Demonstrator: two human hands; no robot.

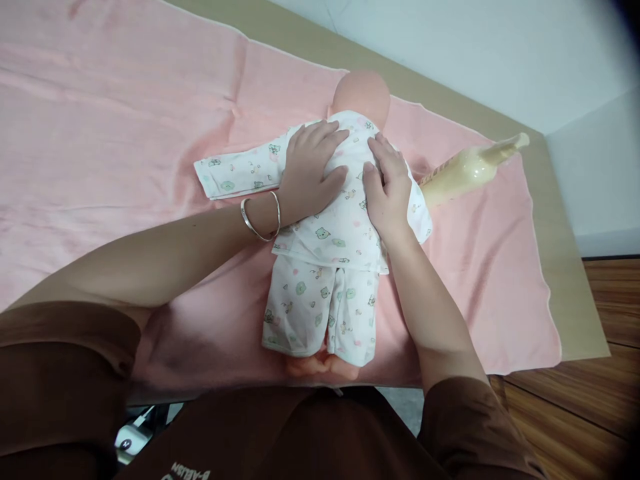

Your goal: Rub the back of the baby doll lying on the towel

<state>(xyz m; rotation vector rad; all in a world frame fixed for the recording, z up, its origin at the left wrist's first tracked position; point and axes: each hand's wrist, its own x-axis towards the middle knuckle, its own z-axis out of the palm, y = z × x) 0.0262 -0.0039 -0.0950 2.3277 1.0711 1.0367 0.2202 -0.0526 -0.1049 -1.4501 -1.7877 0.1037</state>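
A baby doll [364,93] lies on a pink towel, its bald head away from me and its feet toward me. It seems to be face down, since no face shows. It wears a white printed top [325,230] and matching trousers [297,310]. My left hand [313,167], with a silver bangle [260,233] at the wrist, rests flat on the left of the top with fingers spread. On the right side of the top lies my right hand [387,183], fingers stretched out, thumb apart. One sleeve [240,173] extends to the left. Neither hand grips anything.
The pink towel [125,120] covers most of a wooden table [575,293]. A bottle of pale yellow liquid with a pump top [467,170] lies beside the doll on the right. A white wall [475,60] stands behind. Below the near edge sits a small white device [133,437].
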